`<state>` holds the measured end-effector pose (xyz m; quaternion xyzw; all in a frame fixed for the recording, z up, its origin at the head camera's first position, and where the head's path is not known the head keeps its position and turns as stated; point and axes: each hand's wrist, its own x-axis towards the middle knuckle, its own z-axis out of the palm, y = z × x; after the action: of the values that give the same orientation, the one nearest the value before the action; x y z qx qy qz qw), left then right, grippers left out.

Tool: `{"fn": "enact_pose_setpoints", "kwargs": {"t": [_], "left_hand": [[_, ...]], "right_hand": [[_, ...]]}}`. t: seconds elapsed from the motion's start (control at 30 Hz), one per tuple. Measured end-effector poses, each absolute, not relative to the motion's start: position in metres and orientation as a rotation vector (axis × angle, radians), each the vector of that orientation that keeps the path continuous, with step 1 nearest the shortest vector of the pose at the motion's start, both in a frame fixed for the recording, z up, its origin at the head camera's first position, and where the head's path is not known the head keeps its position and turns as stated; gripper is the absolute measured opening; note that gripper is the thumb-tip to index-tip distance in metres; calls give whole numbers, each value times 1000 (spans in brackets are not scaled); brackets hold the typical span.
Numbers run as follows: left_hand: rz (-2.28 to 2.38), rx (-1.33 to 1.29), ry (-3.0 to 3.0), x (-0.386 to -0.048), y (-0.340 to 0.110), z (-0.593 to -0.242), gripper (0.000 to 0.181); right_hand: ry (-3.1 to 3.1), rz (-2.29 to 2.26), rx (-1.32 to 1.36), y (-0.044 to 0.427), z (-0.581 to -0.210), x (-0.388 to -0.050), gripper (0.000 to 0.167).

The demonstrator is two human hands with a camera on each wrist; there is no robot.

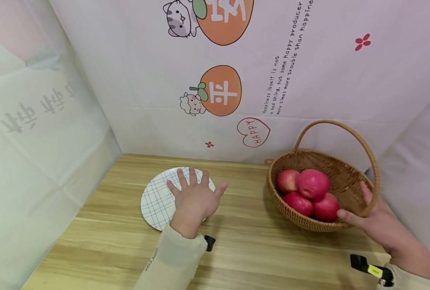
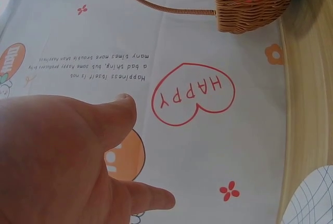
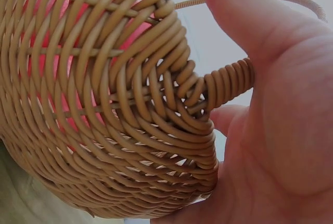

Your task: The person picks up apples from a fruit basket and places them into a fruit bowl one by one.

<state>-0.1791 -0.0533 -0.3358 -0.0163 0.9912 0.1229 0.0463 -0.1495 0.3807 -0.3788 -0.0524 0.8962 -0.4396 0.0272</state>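
In the head view, a wicker basket (image 1: 291, 215) tilts on the right side of the wooden table, holding several red apples (image 1: 313, 183). My right hand (image 1: 385, 225) grips its right rim beside the handle base; in the right wrist view this hand (image 3: 286, 115) lies around the handle's foot against the basket's woven wall (image 3: 104, 135). My left hand (image 1: 197, 199), fingers spread and holding nothing, hovers over a round checked plate (image 1: 155, 201). The left wrist view shows the left hand (image 2: 57, 156) with the plate's edge (image 2: 315, 200) at lower right.
A printed white cloth (image 1: 146, 80) hangs behind the wooden table (image 1: 102, 225), with pale cloth also at both sides. The basket's tall handle (image 1: 363, 141) arches up at the right, near the right-hand cloth.
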Motion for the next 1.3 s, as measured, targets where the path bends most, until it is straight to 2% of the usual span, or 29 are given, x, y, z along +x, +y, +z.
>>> {"fn": "enact_pose_setpoints", "kwargs": {"t": [0.33,0.63,0.97,1.3], "left_hand": [[367,-54,3023,-179,-53,-338,86],[374,-34,3036,-179,-52,-338,85],[378,-25,3031,-179,-50,-340,85],[365,-1,3014,-178,-48,-340,85]], "right_hand": [[2883,-1223,-74,375,-380,-149,112],[2889,-1246,-58,378,-387,-150,105],[2829,-1198,-17,379,-382,-147,108],[2838,-1178,-89,375,-382,-143,110]]}}
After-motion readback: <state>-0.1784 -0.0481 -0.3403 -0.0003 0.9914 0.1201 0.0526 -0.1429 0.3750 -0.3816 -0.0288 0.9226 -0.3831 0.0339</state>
